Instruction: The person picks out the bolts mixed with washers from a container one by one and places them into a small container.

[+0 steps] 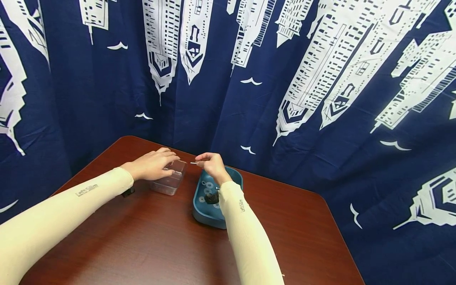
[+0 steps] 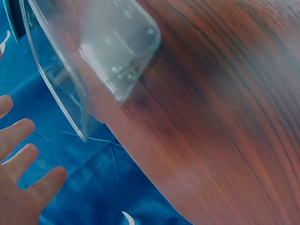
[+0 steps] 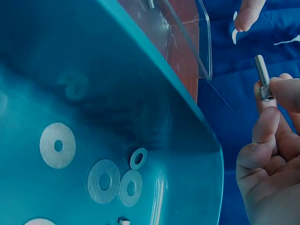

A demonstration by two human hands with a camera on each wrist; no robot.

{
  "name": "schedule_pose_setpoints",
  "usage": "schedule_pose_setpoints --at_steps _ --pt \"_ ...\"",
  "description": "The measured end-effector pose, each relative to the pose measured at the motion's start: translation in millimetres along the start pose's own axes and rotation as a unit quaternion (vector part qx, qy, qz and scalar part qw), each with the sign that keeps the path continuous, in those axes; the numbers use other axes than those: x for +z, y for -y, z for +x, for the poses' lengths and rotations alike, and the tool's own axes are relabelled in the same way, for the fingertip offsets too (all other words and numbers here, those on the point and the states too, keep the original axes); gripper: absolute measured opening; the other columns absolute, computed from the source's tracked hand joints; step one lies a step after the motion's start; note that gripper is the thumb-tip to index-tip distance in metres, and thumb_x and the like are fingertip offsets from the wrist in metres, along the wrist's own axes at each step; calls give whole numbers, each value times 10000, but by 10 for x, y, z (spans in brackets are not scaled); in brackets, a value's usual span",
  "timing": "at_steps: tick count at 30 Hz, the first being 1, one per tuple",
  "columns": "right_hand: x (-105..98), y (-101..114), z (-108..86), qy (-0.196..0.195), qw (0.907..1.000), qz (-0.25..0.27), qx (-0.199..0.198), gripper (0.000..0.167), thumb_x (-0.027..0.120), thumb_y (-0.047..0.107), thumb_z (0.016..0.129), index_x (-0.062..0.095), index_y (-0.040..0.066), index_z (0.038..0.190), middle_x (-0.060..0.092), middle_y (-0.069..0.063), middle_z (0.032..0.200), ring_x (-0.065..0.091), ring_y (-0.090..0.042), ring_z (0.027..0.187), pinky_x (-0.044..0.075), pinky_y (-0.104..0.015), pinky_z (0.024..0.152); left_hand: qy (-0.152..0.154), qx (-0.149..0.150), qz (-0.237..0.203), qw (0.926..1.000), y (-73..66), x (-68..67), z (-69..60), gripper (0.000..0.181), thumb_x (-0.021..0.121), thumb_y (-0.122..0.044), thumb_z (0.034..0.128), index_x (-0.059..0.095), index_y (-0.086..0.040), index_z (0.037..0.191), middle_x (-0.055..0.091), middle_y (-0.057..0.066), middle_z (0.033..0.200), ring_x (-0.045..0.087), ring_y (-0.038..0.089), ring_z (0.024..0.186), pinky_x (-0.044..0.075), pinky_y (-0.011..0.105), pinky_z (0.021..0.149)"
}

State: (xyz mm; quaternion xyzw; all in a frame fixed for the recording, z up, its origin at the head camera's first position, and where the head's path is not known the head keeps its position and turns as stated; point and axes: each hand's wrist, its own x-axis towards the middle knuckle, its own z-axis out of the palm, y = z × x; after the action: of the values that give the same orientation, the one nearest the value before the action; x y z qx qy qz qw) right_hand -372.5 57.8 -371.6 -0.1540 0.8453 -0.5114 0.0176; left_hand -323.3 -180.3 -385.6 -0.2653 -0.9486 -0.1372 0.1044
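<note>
Right wrist view shows us a silvery threaded metal bolt [image 3: 262,77], held in the air just beyond the rim of a teal-blue rounded tray [image 3: 159,65]. The right hand [image 3: 276,159] pinches the bolt at its head end, fingers narrowed around it; we judge this grip leaves the threads free and the tip pointing outward. Flat grey metal washers [image 3: 57,145] lie loose inside the tray, whose raised wall presumably keeps them from scattering. From the head camera, we find the bolt between the two hands, near a transparent rectangular plastic box [image 1: 167,189]. The left hand [image 1: 153,164] is spread wide above that box, perhaps ready to steady it; we cannot tell whether they touch. Both containers rest side by side on a reddish-brown wood-grain table [image 1: 153,241], within easy reach, before a navy curtain printed with white buildings [image 1: 221,107].
</note>
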Motion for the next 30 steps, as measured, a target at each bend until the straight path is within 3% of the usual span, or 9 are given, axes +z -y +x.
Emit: schedule_pose_setpoints --at_steps 5,18,30 --pt "50 -9 18 102 9999 86 -1 170 684 -14 852 744 -44 1008 723 -39 865 568 -117 729 444 -219 630 -116 -15 30 9999 61 0 -55 514 685 -297 909 608 -77 1367 618 87 1330 475 310 1308 441 551 1040" --pt "206 29 64 115 9999 -79 -83 162 689 0 847 755 -11 995 718 -15 876 521 -123 744 395 -239 630 -133 -240 11 9996 197 -40 -179 521 668 -298 918 591 -82 1386 593 121 1392 442 347 1358 403 602 1076" --pt "345 52 94 106 9998 -171 -82 185 696 -18 830 756 -32 1004 751 -80 935 493 -116 750 375 -230 640 -46 -376 -96 9992 272 -39 -279 531 654 -296 933 573 -76 1409 580 142 1417 424 363 1372 394 620 1072"
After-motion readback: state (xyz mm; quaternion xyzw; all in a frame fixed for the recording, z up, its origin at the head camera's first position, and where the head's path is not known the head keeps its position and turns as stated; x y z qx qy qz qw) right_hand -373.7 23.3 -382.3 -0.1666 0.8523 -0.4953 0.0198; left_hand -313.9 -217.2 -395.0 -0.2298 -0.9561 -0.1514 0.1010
